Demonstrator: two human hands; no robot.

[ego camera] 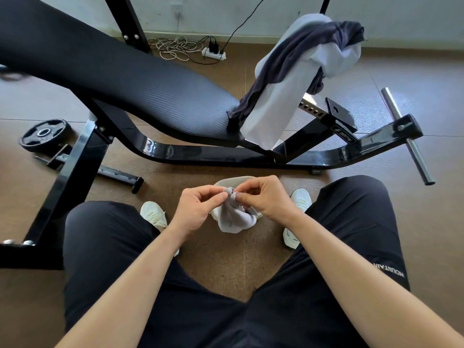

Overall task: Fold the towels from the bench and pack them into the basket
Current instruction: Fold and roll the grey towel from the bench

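A small light grey towel (233, 218) hangs bunched between my two hands, low in the middle of the view. My left hand (198, 208) pinches its top edge from the left, and my right hand (263, 197) pinches the same edge from the right. Just behind the towel a beige basket (232, 180) stands on the floor between my feet, mostly hidden by my hands. On the black bench (140, 89), at its right end, a white towel (273, 106) and a dark grey towel (298, 51) are draped over the raised pad.
The bench's black frame (226, 156) curves across the floor in front of my knees. A weight plate (44, 134) and a loose bar (118, 175) lie at the left. A steel peg (406, 134) sticks out at the right. A power strip with cables (213, 52) sits by the wall.
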